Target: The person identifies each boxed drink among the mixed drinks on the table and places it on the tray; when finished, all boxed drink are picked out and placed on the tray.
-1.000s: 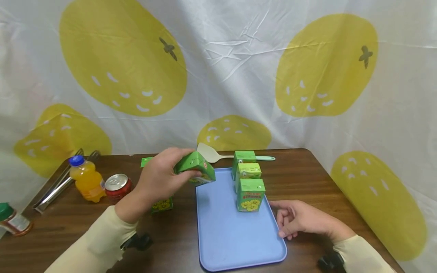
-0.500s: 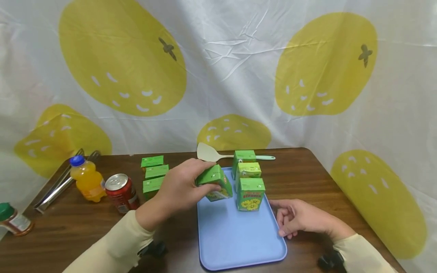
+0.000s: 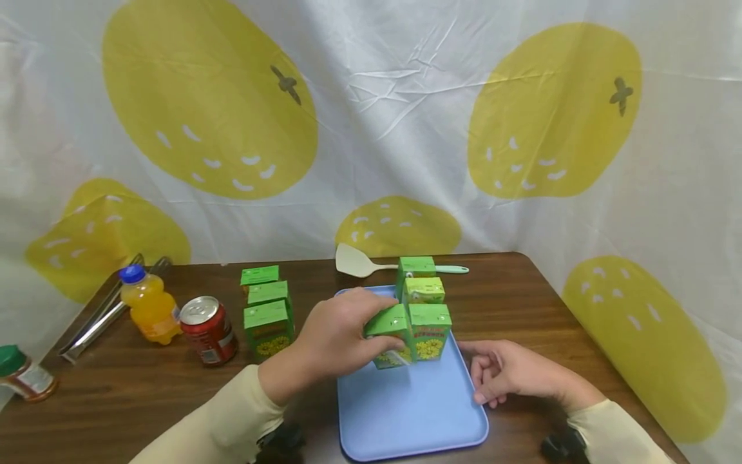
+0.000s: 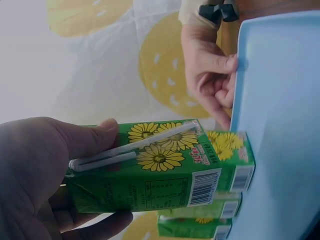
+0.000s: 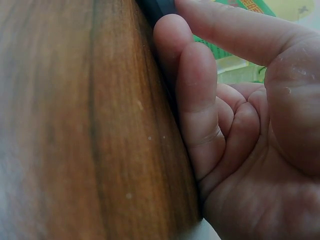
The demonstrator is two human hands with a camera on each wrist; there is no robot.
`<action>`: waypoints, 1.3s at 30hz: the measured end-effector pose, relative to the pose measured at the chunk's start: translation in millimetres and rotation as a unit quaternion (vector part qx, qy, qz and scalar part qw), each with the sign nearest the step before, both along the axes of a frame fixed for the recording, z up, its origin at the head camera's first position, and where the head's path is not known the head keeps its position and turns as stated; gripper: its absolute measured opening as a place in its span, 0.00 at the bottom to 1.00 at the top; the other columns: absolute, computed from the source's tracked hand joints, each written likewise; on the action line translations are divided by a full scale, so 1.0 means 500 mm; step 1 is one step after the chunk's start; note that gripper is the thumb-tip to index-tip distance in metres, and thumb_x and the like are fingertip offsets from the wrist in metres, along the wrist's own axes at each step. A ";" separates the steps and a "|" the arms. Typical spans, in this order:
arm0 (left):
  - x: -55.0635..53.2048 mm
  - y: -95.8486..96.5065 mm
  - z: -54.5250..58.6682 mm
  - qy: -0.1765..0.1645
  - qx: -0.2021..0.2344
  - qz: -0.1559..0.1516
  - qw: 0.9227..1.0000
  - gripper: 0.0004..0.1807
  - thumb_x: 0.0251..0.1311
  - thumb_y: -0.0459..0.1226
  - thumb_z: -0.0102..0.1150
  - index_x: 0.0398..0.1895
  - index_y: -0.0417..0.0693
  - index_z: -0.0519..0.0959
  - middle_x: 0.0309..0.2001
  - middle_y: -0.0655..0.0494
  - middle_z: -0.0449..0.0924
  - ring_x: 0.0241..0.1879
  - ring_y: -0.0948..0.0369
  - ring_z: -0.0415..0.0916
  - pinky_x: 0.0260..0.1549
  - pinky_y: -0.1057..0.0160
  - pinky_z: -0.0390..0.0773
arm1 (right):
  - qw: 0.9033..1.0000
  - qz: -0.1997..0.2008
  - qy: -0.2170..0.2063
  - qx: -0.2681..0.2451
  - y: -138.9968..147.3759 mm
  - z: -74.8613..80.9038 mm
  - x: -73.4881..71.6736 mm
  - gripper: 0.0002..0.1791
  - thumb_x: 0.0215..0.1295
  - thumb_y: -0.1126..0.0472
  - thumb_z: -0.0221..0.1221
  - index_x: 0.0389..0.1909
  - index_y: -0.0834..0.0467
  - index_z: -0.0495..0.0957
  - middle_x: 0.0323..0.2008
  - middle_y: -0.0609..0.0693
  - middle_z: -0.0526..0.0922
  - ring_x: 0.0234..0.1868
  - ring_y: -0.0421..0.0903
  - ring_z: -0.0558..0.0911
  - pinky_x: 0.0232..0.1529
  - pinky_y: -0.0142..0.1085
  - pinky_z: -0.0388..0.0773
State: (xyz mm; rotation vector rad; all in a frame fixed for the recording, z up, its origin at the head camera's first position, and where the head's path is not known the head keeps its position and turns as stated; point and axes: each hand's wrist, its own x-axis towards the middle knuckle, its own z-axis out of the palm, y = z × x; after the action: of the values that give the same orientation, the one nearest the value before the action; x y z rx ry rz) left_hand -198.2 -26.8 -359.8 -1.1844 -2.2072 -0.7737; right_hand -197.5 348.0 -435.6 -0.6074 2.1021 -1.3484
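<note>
My left hand [image 3: 342, 332] grips a green drink carton [image 4: 155, 160] with yellow flowers and a wrapped straw on its side. The carton is low over the blue tray [image 3: 414, 412], slightly tilted, right at the left side of the front carton [image 3: 430, 332] there. Behind that one, a lighter green carton [image 3: 424, 290] and a darker green carton [image 3: 416, 265] complete a column along the tray's right side. My right hand [image 3: 513, 374] is at the tray's right edge, thumb on the rim and the other fingers curled beside it.
Three more green cartons [image 3: 269, 332] stand in a column left of the tray. Further left are a red can [image 3: 209, 332], an orange drink bottle [image 3: 152, 306], metal tongs [image 3: 98, 322] and a green-capped spice jar [image 3: 26, 374]. A spatula [image 3: 356, 261] lies behind the tray.
My left hand has carried its carton rightward and down from left of the tray to beside the front carton. The cartons on the left have come into view. My right hand has stayed put.
</note>
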 end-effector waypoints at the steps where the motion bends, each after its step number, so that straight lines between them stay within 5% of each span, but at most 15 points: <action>1: 0.001 0.006 -0.001 -0.001 -0.003 -0.006 1.000 0.30 0.55 0.47 0.89 0.59 0.47 0.90 0.45 0.58 0.91 0.47 0.60 0.87 0.32 0.60 0.85 | 1.000 0.000 0.000 0.000 0.000 0.000 0.001 0.55 0.67 0.68 0.76 0.84 0.79 0.50 0.35 0.58 0.86 0.28 0.44 0.85 0.29 0.35 0.86; 9: 0.007 0.047 -0.016 0.001 -0.021 -0.042 0.999 0.31 0.55 0.49 0.89 0.58 0.43 0.89 0.44 0.57 0.90 0.45 0.60 0.86 0.38 0.61 0.84 | 1.000 0.000 -0.001 0.003 0.001 0.000 -0.001 0.55 0.67 0.67 0.75 0.83 0.79 0.51 0.35 0.59 0.86 0.28 0.44 0.85 0.29 0.36 0.86; 13: 0.007 0.066 -0.027 0.001 -0.037 -0.047 0.998 0.29 0.56 0.51 0.88 0.57 0.46 0.89 0.42 0.59 0.89 0.41 0.63 0.83 0.33 0.66 0.79 | 1.000 0.003 0.002 -0.003 0.002 0.000 -0.002 0.54 0.67 0.68 0.75 0.83 0.79 0.51 0.34 0.58 0.86 0.27 0.44 0.85 0.29 0.35 0.85; 25: 0.004 0.105 -0.058 0.018 -0.082 -0.036 0.996 0.31 0.58 0.54 0.86 0.60 0.50 0.90 0.48 0.61 0.92 0.43 0.64 0.85 0.30 0.66 0.81 | 1.000 0.009 0.010 -0.011 0.002 -0.003 0.000 0.55 0.67 0.68 0.76 0.83 0.79 0.50 0.34 0.56 0.86 0.27 0.43 0.85 0.28 0.35 0.85; 39: 0.011 0.133 -0.066 0.033 -0.102 -0.024 0.994 0.31 0.59 0.56 0.84 0.58 0.48 0.89 0.46 0.58 0.92 0.46 0.62 0.88 0.32 0.64 0.85 | 1.000 0.010 0.016 -0.003 0.001 -0.008 -0.004 0.53 0.66 0.67 0.76 0.83 0.77 0.54 0.33 0.56 0.86 0.27 0.43 0.85 0.28 0.35 0.85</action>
State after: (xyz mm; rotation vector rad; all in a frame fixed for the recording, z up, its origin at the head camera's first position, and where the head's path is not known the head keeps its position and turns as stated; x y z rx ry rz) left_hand -192.8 39.6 -392.6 -1.3456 -2.2520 -0.5284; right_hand -199.4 348.6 -439.5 -0.6551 2.1109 -1.3435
